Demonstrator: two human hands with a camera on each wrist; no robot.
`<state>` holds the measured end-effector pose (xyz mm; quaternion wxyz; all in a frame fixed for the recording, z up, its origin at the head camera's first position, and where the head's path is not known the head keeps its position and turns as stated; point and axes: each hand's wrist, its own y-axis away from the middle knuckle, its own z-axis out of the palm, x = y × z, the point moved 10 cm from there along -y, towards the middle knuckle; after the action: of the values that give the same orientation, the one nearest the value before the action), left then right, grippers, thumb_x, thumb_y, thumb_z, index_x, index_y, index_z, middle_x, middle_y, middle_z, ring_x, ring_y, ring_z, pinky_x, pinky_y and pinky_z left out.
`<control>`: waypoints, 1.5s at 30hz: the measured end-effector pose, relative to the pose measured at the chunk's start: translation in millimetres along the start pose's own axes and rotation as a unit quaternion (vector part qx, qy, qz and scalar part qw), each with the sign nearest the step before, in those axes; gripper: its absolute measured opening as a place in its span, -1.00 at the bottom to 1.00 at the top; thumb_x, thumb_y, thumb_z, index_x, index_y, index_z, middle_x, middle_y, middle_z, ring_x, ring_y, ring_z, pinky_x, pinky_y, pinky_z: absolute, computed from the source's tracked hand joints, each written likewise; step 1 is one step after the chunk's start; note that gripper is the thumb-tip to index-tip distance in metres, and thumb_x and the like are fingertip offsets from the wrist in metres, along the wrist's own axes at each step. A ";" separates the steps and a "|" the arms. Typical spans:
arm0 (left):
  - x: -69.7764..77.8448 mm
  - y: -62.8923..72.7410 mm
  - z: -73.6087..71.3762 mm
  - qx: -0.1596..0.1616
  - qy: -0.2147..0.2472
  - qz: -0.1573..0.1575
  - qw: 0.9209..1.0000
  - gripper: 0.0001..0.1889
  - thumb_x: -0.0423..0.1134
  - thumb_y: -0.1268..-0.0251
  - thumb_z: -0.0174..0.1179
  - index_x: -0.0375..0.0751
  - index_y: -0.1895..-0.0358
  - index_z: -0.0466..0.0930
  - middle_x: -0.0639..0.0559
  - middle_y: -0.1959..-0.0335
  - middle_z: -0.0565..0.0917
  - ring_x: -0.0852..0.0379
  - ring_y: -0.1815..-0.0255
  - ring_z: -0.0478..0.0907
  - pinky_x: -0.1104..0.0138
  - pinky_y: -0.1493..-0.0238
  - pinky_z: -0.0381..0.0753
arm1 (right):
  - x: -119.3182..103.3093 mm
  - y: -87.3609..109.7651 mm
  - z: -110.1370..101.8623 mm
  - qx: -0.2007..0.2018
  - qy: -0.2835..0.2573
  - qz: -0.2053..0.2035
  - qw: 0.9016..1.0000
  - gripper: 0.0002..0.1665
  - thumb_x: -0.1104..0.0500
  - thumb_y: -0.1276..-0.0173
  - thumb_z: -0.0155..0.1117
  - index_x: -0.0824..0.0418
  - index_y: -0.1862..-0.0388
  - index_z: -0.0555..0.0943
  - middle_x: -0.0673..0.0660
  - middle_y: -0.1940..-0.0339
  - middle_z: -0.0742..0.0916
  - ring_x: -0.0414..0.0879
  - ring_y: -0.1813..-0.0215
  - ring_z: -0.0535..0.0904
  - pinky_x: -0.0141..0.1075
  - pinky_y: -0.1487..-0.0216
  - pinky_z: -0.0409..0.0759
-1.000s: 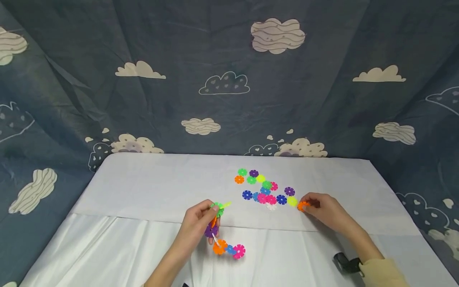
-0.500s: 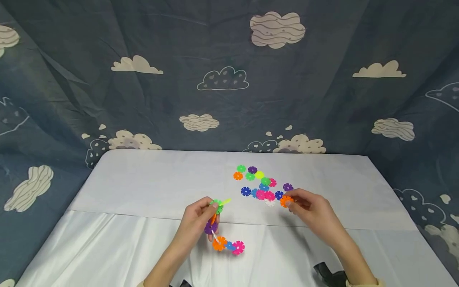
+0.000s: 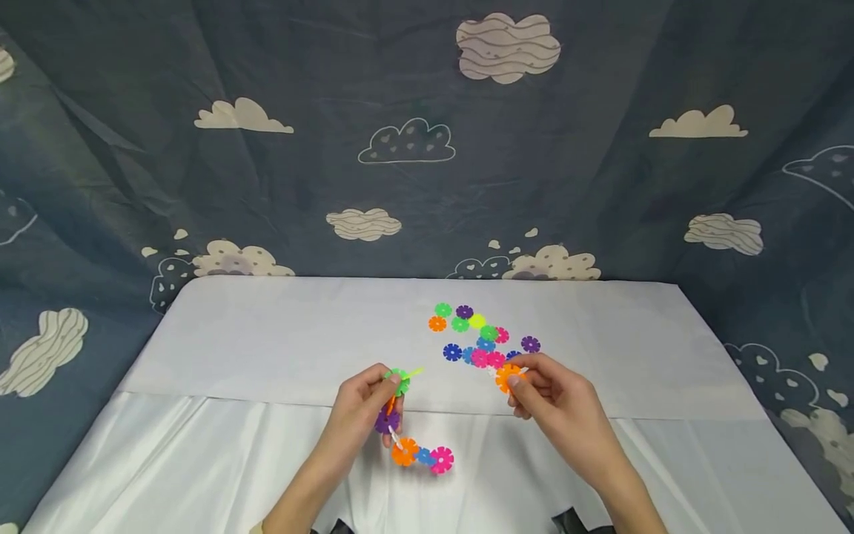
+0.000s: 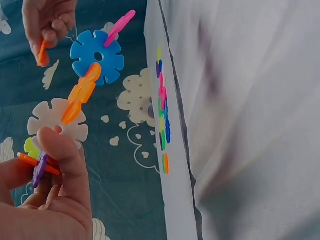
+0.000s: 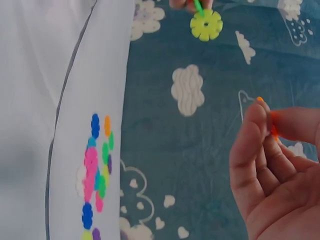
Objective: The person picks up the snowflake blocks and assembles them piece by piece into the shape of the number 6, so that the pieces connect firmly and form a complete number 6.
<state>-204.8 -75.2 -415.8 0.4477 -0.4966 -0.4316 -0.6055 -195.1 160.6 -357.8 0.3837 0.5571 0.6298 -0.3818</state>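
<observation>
My left hand (image 3: 363, 404) pinches a chain of notched plastic discs near its upper end. A green disc (image 3: 399, 381) sits at the fingertips, with a yellow disc (image 5: 206, 25) slotted into it. Below hang a purple disc (image 3: 387, 421), a white disc (image 4: 57, 122), an orange disc (image 3: 405, 452), a blue disc (image 4: 97, 57) and a pink disc (image 3: 442, 460) at the free end. A loose orange disc (image 3: 508, 378) is pinched between thumb and fingers of my right hand (image 3: 557, 400), held above the table and apart from the chain.
Several loose discs in mixed colours lie scattered on the white-covered table (image 3: 267, 334), a purple one (image 3: 530, 344) at their right side. A dark cloud-patterned curtain (image 3: 300, 178) stands behind the table's far edge.
My right hand has lifted the orange disc from the right of the scattered discs and carried it left, toward the chain. My left hand holds the chain in nearly the same place.
</observation>
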 end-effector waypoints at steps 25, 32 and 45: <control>-6.1 5.8 26.6 -0.094 0.067 -0.030 0.993 -0.64 -0.08 -0.53 0.03 -0.39 0.27 0.41 -0.06 0.51 0.52 0.16 0.69 0.47 0.46 0.74 0.39 | 3.2 -0.6 43.9 -0.014 -0.136 -0.013 0.991 -0.69 0.17 -0.41 0.30 0.20 -0.09 0.61 0.20 0.36 0.68 0.07 0.39 0.65 -0.23 0.28 0.69; -8.3 6.6 31.2 -0.090 0.049 -0.033 0.994 -0.60 -0.08 -0.52 0.05 -0.46 0.26 0.41 -0.10 0.51 0.52 0.14 0.69 0.46 0.45 0.74 0.40 | 3.7 -0.9 52.0 -0.015 -0.116 -0.034 0.993 -0.63 0.18 -0.43 0.26 -0.01 -0.19 0.57 0.22 0.36 0.69 0.03 0.39 0.66 -0.22 0.27 0.69; -9.1 8.6 39.1 -0.087 0.017 -0.019 0.996 -0.63 -0.12 -0.53 0.04 -0.46 0.28 0.38 -0.15 0.51 0.52 0.14 0.69 0.46 0.43 0.74 0.41 | 1.3 3.7 64.4 -0.028 -0.113 -0.057 0.992 -0.64 0.23 -0.42 0.26 0.01 -0.16 0.61 0.15 0.37 0.71 0.13 0.39 0.65 -0.22 0.30 0.69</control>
<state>-187.1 -38.3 -418.8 0.3985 -0.5147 -0.3792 -0.6577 -187.8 103.0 -385.8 0.4458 0.4627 0.6231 -0.4460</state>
